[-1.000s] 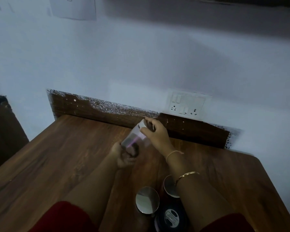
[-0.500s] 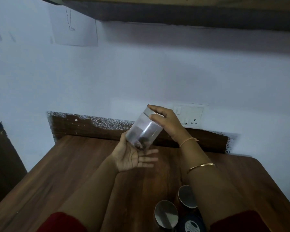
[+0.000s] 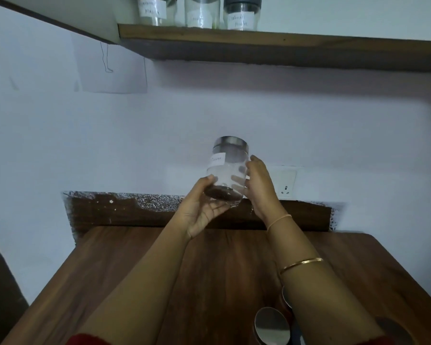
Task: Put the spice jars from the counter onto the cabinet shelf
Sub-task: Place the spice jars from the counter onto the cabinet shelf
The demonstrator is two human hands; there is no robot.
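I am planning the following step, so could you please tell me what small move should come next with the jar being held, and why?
Probably lift the jar straight up toward the shelf. The left hand cups its base, the right hand steadies its side, it looks upright, and it sits well below the shelf, where three jars already stand.
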